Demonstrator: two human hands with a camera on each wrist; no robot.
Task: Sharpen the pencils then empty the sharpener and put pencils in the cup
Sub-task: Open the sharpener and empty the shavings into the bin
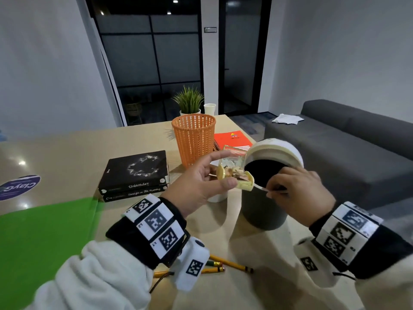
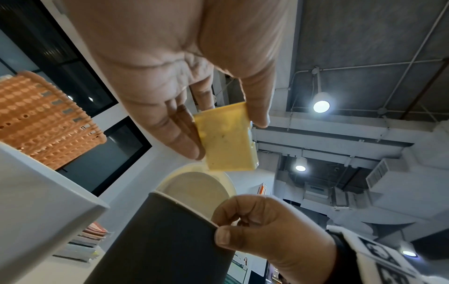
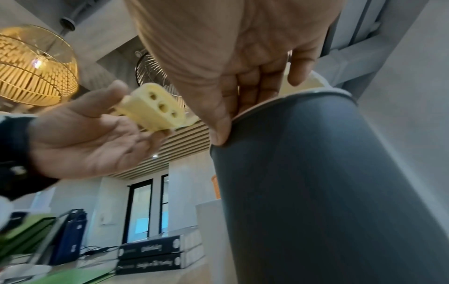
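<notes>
You are now in the emptying step. Your left hand (image 1: 201,182) pinches the yellow sharpener (image 1: 234,175) between the thumb and the fingers, with its clear shavings box open and tipped toward the mouth of the dark grey bin (image 1: 263,198). In the head view some shavings seem to sit inside the clear box, so I judge the emptying is not finished. Your right hand (image 1: 299,191) rests on the rim of the bin, thumb outside and fingers curled over the edge, and it seems to hold the swing lid (image 1: 277,148) pushed back so the opening stays free; a thin white piece shows at the fingertips, but I cannot tell what it is. The sharpener is just beside the opening, not inside it, so if you tip it too early the shavings can fall on the table (image 1: 134,139). The pencils (image 1: 223,264) lie on the table close to your body, between your two wrists, partly hidden by the left sleeve. Their points are hidden, so I cannot confirm the sharpening is done. None of them is in a cup yet. The white cup (image 1: 209,109) stands far back beside the plant (image 1: 190,101), and the orange mesh holder (image 1: 194,139) is nearer; which one is meant I cannot tell. What is left, in my judgement: shake out the shavings, close the sharpener, then move the pencils.
</notes>
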